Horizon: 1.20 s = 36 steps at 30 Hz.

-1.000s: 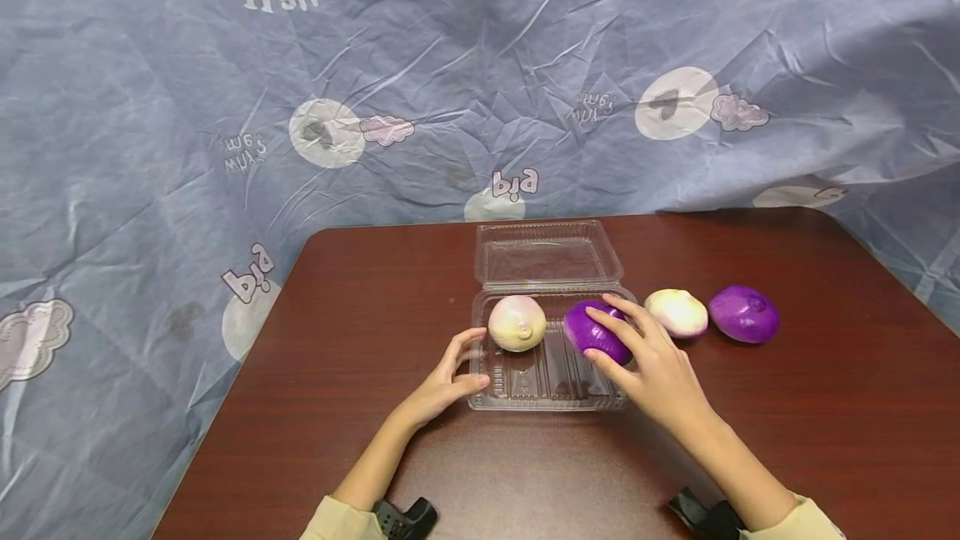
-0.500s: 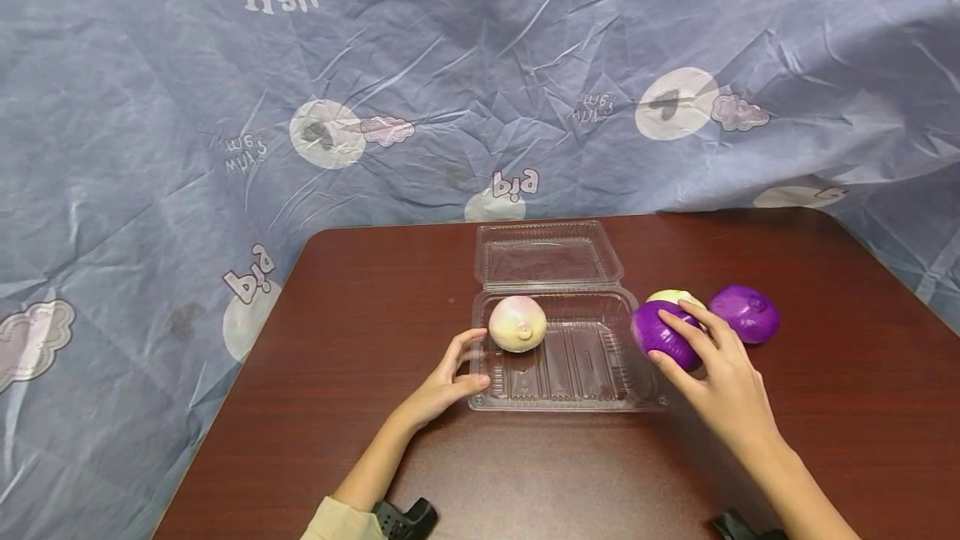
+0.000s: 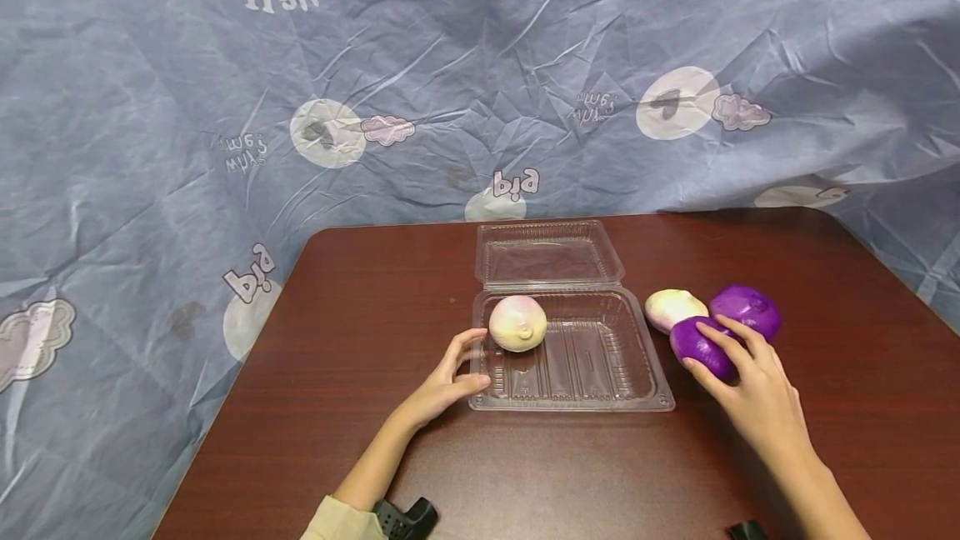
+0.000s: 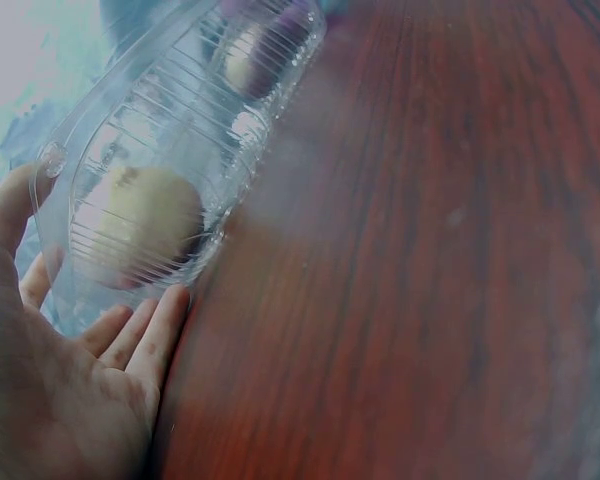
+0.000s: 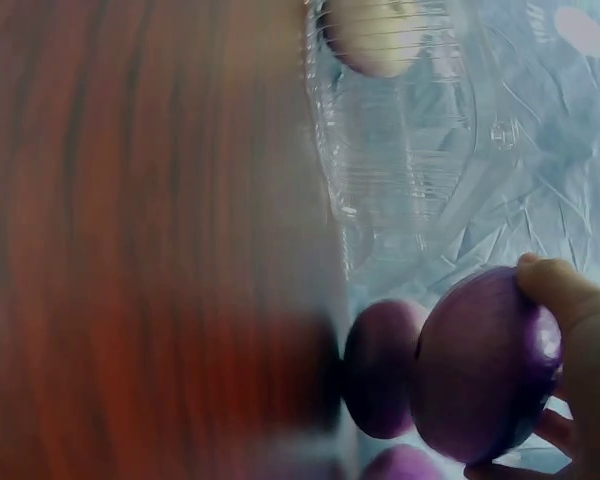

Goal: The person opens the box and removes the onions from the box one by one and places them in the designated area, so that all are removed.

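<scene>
In the head view, my right hand (image 3: 757,390) grips a purple onion (image 3: 701,347) to the right of the clear plastic container (image 3: 652,382). The right wrist view shows the thumb and fingers around this purple onion (image 5: 485,365); whether it touches the table cannot be told. My left hand (image 3: 442,386) lies at the container's left rim, its fingers extended and touching it. In the left wrist view, the left thumb (image 4: 12,205) meets the rim by a corner. A whitish onion (image 3: 517,324) sits in the left part of the container, whose hinged lid (image 3: 547,252) is folded back.
Behind the held onion lie a whitish onion (image 3: 673,309) and another purple onion (image 3: 745,311), close together on the brown table (image 3: 375,298). A grey-blue printed cloth (image 3: 450,65) hangs behind the table.
My right hand has lifted the purple onion out of the container and carried it right, in front of the other two onions. The left hand and container have stayed put.
</scene>
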Each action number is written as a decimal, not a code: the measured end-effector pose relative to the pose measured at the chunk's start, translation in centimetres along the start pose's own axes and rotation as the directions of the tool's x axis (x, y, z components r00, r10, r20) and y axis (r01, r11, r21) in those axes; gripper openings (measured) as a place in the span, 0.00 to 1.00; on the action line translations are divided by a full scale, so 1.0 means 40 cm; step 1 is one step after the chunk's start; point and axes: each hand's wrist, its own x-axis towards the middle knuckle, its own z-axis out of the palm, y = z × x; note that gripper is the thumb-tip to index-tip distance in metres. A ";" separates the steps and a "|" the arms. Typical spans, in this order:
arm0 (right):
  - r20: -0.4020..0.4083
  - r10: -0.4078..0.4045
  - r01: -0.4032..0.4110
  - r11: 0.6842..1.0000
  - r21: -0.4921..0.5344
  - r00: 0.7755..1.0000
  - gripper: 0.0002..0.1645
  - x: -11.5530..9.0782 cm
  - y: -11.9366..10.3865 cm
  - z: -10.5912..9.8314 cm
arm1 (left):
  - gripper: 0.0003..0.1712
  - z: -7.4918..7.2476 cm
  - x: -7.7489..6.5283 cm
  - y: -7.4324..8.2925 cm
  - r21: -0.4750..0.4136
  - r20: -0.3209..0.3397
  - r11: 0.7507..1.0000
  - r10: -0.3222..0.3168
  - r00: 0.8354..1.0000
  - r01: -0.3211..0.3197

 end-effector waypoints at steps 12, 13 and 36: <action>0.066 -0.037 0.039 0.999 -0.030 0.997 0.27 -0.015 0.027 0.036 | 0.37 0.000 0.003 0.002 -0.004 0.001 1.000 0.001 1.000 -0.001; 0.073 -0.029 0.032 0.999 -0.034 0.997 0.27 -0.016 0.027 0.036 | 0.37 0.000 0.003 0.002 -0.003 0.001 1.000 0.001 1.000 -0.001; 0.079 -0.136 0.144 0.984 -0.109 0.988 0.28 -0.018 0.026 0.037 | 0.36 -0.001 0.000 0.002 -0.013 -0.003 1.000 0.012 1.000 -0.012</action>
